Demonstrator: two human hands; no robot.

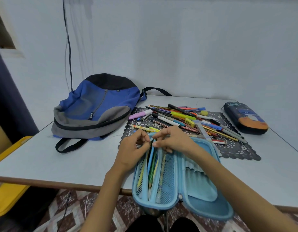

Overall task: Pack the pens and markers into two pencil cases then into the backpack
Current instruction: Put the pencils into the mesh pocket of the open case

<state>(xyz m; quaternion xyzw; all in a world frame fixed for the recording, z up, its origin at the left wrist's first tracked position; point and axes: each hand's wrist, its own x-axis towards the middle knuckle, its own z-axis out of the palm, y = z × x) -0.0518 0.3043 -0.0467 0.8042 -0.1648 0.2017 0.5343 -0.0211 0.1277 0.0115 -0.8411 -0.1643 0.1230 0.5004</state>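
With left hand (pixel 130 148) and right hand (pixel 171 141) we are pinching the mesh pocket rim (pixel 159 164) of the open light-blue hard-shell pencil case (pixel 203 198), likely holding it apart for pencils. The loose pile of coloured pens and markers (pixel 183 118) is lying beyond on the dark lace mat (pixel 237 148).

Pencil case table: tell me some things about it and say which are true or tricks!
1. The light blue pencil case lies open at the near edge of the table. True.
2. The backpack is red. False: the backpack is blue, grey and black.
3. A dark pencil case lies closed at the far right. True.
4. Every pen is packed. False: a pile of pens and markers lies on the dark mat.
5. The left hand and right hand pinch at the open case's far end. True.
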